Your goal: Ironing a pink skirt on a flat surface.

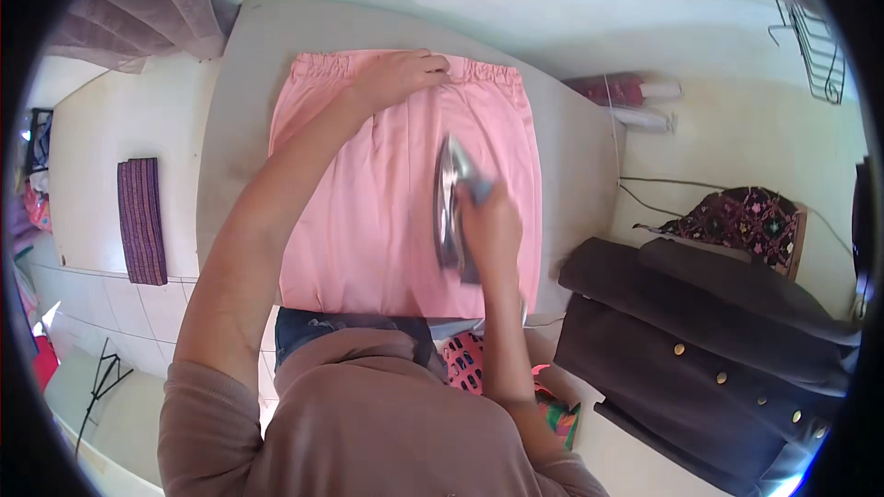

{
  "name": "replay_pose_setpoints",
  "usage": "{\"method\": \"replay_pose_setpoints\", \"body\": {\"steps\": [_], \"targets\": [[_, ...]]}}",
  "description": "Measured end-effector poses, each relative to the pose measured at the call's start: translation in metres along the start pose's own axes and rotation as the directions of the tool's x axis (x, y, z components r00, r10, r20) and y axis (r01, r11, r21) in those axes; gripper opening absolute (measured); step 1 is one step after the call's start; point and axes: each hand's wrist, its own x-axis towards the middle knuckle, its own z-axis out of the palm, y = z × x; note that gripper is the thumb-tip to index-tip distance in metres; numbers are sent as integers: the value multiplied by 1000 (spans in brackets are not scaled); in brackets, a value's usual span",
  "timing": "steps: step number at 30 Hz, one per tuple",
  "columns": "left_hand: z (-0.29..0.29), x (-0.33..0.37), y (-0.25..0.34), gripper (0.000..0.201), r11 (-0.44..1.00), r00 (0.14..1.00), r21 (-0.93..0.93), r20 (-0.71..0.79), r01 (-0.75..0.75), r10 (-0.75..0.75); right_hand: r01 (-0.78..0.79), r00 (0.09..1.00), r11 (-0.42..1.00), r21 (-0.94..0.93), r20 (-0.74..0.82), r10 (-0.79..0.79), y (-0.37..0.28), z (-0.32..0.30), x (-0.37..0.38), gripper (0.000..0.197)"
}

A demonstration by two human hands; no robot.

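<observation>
A pink satin-like garment with a gathered waistband (322, 212), shaped like a skirt, lies spread on a grey padded surface (230, 129). My left hand (401, 80) rests over the middle of its waistband, fingers laid on the cloth. In my right hand (494, 221) is the handle of a clothes iron (448, 212), blurred by motion. The iron's pointed tip faces the waistband, and its body is over the right half of the garment. My right fingers wrap round the handle and partly hide it.
Right of the surface lies a dark garment with gold-coloured buttons (645, 322). Beyond it is a dark flowered cloth (746, 225), with a cord near it. A folded striped cloth (141, 221) lies on the left. A wire rack (815, 51) hangs at the upper right.
</observation>
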Motion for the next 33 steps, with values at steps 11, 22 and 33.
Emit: {"method": "replay_pose_setpoints", "body": {"steps": [11,22,33], "targets": [[0,-3,0,20,991,991,-118,-108,60,-73,22,996,1000,21,-86,-21,-13,6,-25,40],[11,-7,-7,15,988,979,-146,-190,47,-75,82,988,990,113,121,-96,-3,6,-50,27],[10,2,-18,17,927,980,-374,-179,16,-89,127,988,979,162,69,-140,-41,4,5,26]]}}
